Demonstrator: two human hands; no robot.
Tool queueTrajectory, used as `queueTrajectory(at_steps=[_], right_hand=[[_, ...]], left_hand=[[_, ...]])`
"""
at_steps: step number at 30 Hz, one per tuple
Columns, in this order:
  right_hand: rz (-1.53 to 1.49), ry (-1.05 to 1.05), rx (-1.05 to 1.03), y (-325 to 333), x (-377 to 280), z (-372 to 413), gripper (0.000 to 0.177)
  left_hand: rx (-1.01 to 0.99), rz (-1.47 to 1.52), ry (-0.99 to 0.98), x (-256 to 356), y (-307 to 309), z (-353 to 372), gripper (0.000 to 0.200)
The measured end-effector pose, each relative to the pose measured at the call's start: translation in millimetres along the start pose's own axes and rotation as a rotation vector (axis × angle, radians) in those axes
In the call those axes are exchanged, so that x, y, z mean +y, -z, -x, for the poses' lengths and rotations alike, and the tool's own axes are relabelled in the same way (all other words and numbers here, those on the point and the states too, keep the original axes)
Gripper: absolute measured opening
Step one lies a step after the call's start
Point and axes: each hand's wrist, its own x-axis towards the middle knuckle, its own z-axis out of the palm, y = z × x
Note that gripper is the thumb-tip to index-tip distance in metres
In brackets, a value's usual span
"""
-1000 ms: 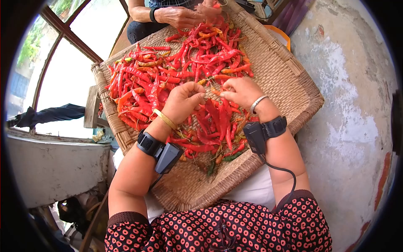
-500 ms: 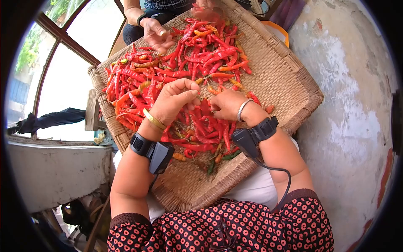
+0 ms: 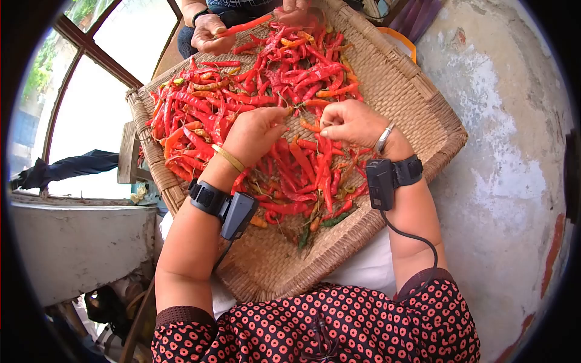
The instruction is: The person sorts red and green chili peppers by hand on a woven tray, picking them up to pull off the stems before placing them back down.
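Red chili peppers (image 3: 200,100) lie heaped in a woven basket tray (image 3: 399,91), with some orange and a few green ones among them. My left hand (image 3: 257,133) is above the middle of the heap, thumb and fingers drawn together. Whatever lies in that pinch is hidden or too small to name. To its right, my right hand (image 3: 354,124) has its fingers curled in against the thumb over the peppers. Its grip is also hidden from view. Between the two hands lies an orange pepper (image 3: 310,125). Red peppers (image 3: 324,172) lie below my right hand.
Across the tray, another person's hands (image 3: 212,33) hold a long red pepper (image 3: 245,26). A worn plaster wall (image 3: 490,151) stands close on the right. At left are a window and a ledge (image 3: 85,242). The tray's near corner rests over my lap.
My right hand has moved right and up, widening the space between my hands. My left hand has turned slightly. The other person's hands now hold a red pepper between them.
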Motion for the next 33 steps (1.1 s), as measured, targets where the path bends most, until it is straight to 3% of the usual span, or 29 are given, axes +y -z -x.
queueTrajectory(at_steps=[1, 3, 4, 5, 7, 8, 9, 11, 13, 14, 21, 23, 24, 25, 27, 28, 29, 31, 33], right_hand=[[-0.171, -0.026, 0.095, 3.4, -2.9, 1.7, 0.018], [-0.561, 0.131, 0.428, 3.4, 3.4, -4.3, 0.022], [-0.692, 0.155, 0.527, 3.1, -0.4, -3.4, 0.035], [-0.693, 0.152, 0.526, 1.7, 2.8, -5.5, 0.035], [-0.105, 0.003, 0.622, -2.2, 13.8, -11.9, 0.046], [0.172, 0.007, 0.616, -5.9, 17.7, -13.7, 0.047], [0.172, 0.005, 0.614, -9.2, 20.5, -14.2, 0.047], [0.484, 0.022, 0.046, -16.8, 23.5, -13.5, 0.032], [0.673, -0.193, -0.259, -29.2, 13.2, -13.5, 0.031], [0.714, -0.296, -0.264, -36.3, 5.0, -11.5, 0.031], [0.880, -0.296, -0.265, -52.9, -6.3, -7.9, 0.030], [0.883, -0.290, -0.276, -50.4, -3.2, -9.4, 0.029], [0.893, -0.283, -0.291, -48.5, -2.6, -10.5, 0.027], [0.893, -0.281, -0.289, -45.0, -2.8, -9.8, 0.027], [0.796, -0.200, -0.190, -34.4, -2.2, -5.1, 0.022], [0.805, -0.107, -0.168, -28.1, 3.0, -6.2, 0.024], [0.808, -0.106, -0.172, -19.6, 5.9, -7.2, 0.024], [0.627, -0.044, -0.118, -4.4, 0.2, -5.4, 0.024], [-0.117, 0.020, 0.264, -4.6, 6.9, -3.8, 0.021]], left_hand=[[-0.074, -0.101, -0.093, -1.6, -3.4, 1.3, 0.036], [-0.137, -0.126, -0.098, 2.4, -7.5, 4.8, 0.033], [-0.197, -0.154, -0.105, 6.6, -9.8, 6.3, 0.031], [-0.199, -0.152, -0.103, 9.0, -13.2, 7.3, 0.031], [-0.264, -0.205, -0.195, 14.6, -20.5, 8.2, 0.032], [-0.312, -0.301, -0.141, 18.7, -24.6, 9.1, 0.033], [-0.312, -0.299, -0.140, 19.4, -26.4, 9.1, 0.033], [-0.364, -0.393, -0.133, 19.8, -29.0, 10.2, 0.029], [-0.394, -0.439, -0.121, 19.7, -29.7, 8.5, 0.026], [-0.420, -0.483, -0.110, 20.0, -29.8, 7.4, 0.023], [-0.311, -0.184, -0.255, 9.4, -14.3, 6.5, 0.016], [-0.163, 0.157, -0.024, 10.3, -4.7, 6.4, 0.018], [-0.153, 0.175, 0.143, 12.7, 1.6, 5.7, 0.027], [-0.153, 0.172, 0.142, 13.4, 1.1, 4.0, 0.027], [0.196, 0.653, 0.402, 13.6, -3.1, 0.9, 0.038], [0.225, 0.590, 0.344, 6.6, -5.2, 0.8, 0.051], [0.230, 0.592, 0.346, 1.6, -6.5, 1.3, 0.051], [0.233, 0.039, 0.180, -1.8, -7.1, 2.2, 0.054], [0.272, -0.077, 0.127, 1.7, -8.2, 6.5, 0.047]])
